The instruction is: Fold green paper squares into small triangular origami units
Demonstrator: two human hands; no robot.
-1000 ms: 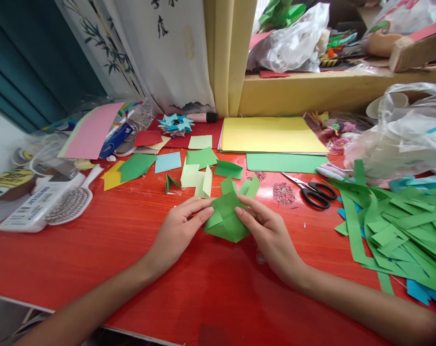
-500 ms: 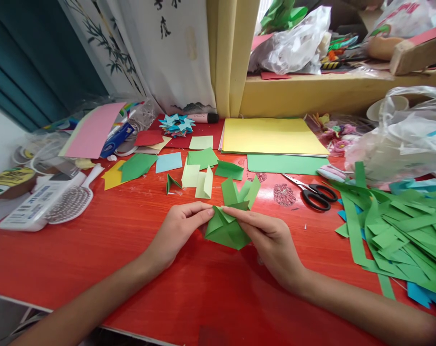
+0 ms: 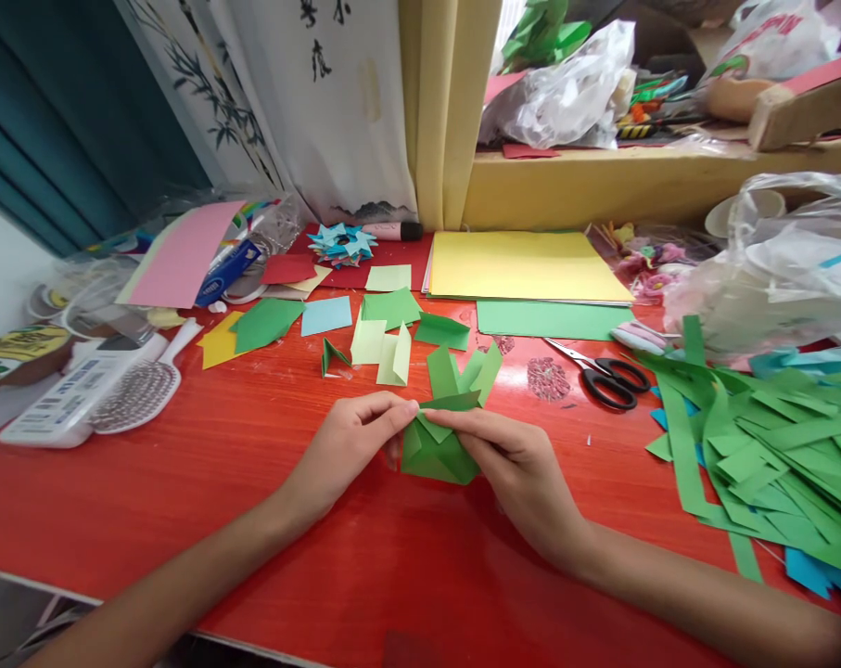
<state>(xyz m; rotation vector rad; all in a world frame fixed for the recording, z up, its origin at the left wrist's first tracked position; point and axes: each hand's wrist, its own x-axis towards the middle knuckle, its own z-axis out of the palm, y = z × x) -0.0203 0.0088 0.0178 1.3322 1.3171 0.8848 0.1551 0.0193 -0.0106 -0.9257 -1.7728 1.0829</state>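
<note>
A folded green paper piece (image 3: 439, 451) lies on the red table (image 3: 253, 501) in front of me. My left hand (image 3: 350, 445) pinches its top left corner with closed fingers. My right hand (image 3: 510, 459) presses along its upper edge, fingers together and wrapped over the fold. Just behind it lie several small folded green and pale green pieces (image 3: 420, 348).
Black-handled scissors (image 3: 605, 376) lie to the right, with a heap of green paper strips (image 3: 760, 436) beyond. Yellow sheets (image 3: 524, 264) and a green sheet (image 3: 552, 318) lie at the back. A hairbrush (image 3: 138, 385), pink paper (image 3: 184, 250) and plastic bags (image 3: 788, 260) crowd the sides.
The top of the green piece has been folded down and flattened. My right hand's fingers slid left along the upper edge toward my left hand.
</note>
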